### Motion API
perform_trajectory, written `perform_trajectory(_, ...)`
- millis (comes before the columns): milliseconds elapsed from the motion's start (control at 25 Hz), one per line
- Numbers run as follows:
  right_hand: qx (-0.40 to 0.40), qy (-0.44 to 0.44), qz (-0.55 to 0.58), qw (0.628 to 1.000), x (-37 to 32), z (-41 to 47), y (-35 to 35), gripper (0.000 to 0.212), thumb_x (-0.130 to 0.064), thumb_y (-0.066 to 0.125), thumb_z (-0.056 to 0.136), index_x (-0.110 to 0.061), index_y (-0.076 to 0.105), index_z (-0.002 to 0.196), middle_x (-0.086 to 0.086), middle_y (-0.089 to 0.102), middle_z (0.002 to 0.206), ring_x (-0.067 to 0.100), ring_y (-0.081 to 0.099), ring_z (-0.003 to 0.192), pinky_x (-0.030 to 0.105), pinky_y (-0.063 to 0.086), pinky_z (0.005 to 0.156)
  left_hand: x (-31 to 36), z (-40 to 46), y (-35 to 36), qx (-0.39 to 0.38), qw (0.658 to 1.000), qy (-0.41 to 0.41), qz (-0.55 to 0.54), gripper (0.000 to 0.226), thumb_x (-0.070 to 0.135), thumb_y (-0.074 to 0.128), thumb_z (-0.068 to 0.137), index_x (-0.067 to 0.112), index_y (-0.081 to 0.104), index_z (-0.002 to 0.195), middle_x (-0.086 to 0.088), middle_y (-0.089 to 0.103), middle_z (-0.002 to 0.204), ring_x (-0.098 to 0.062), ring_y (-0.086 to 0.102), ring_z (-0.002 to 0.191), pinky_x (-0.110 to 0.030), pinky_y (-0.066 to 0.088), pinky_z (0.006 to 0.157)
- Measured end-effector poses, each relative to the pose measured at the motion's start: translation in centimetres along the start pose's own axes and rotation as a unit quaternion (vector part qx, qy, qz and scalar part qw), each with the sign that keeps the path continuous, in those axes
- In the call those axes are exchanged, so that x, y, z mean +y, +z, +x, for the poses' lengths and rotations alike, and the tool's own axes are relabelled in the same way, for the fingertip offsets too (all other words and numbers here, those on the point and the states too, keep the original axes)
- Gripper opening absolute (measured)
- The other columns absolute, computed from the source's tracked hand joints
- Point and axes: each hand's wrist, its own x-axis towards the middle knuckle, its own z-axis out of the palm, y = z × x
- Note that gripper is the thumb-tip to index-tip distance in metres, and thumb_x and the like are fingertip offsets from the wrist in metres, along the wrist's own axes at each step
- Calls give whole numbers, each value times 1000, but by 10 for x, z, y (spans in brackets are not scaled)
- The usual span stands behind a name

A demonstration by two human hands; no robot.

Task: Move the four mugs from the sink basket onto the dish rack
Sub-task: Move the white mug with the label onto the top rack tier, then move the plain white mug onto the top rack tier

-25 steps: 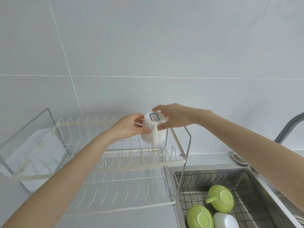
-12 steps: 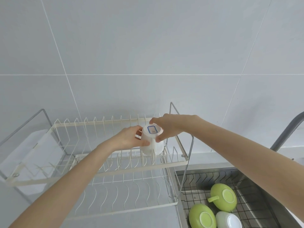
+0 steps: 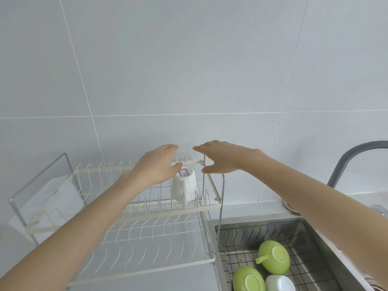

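A white mug [image 3: 184, 186] stands upside down on the upper tier of the cream wire dish rack [image 3: 147, 208], near its right end, with a blue-edged sticker on its base. My left hand [image 3: 156, 165] hovers just above and left of it, fingers apart, holding nothing. My right hand [image 3: 218, 157] floats to the right of the mug, also open. In the sink basket [image 3: 237, 236] at lower right lie two green mugs [image 3: 274, 256] [image 3: 248, 279] and one white mug [image 3: 280, 283], all upside down.
A grey tiled wall rises behind the rack. The rack's lower tier [image 3: 147, 253] holds nothing. A curved grey faucet [image 3: 348, 160] stands at the right, above the steel sink wall [image 3: 327, 238].
The white mug came down onto the rack's upper tier. Both hands let go of it and lifted apart.
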Motion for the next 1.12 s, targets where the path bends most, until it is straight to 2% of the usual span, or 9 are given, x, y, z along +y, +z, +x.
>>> perform_trajectory(120, 58, 9, -4, 998, 9, -37, -4, 66, -31, 49, 91, -17, 15, 146, 11, 29, 150, 27, 21, 141, 38, 23, 114, 33, -15, -11, 60, 996, 38, 54, 60, 34, 38, 94, 10, 16, 144, -6, 18, 156, -20, 16, 143, -37, 20, 116)
perform_trajectory(240, 73, 31, -5, 997, 24, -69, 2, 69, -32, 48, 92, -19, 8, 147, 9, 11, 158, 25, 7, 146, 36, 13, 117, 63, -24, -9, 56, 995, 44, 73, 63, 36, 36, 94, 12, 7, 145, -7, 7, 158, -24, 5, 145, -41, 12, 119)
perform_trajectory(440, 81, 69, 15, 994, 57, -107, 24, 70, -32, 47, 93, -20, 5, 148, 9, 2, 159, 25, 2, 147, 36, 8, 119, 112, -25, 9, 54, 992, 67, 87, 65, 37, 34, 94, 15, 1, 146, -7, -2, 158, -25, -4, 146, -43, 3, 119)
perform_trajectory(760, 67, 102, 30, 992, 125, -150, 75, 71, -34, 47, 92, -22, 4, 148, 8, -2, 159, 27, -5, 146, 42, -1, 120, 182, -9, 71, 14, 993, 69, 95, 69, 41, 34, 93, 19, -6, 145, -7, -10, 158, -28, -11, 145, -48, -5, 117)
perform_trajectory(1120, -5, 96, 107, 990, 189, -177, 156, 65, -32, 43, 94, -20, 9, 147, 10, 8, 158, 27, 2, 147, 41, 2, 120, 233, 0, 151, -77, 995, 20, 60, 67, 40, 34, 93, 18, -2, 146, -8, -4, 158, -27, -4, 146, -46, 1, 118)
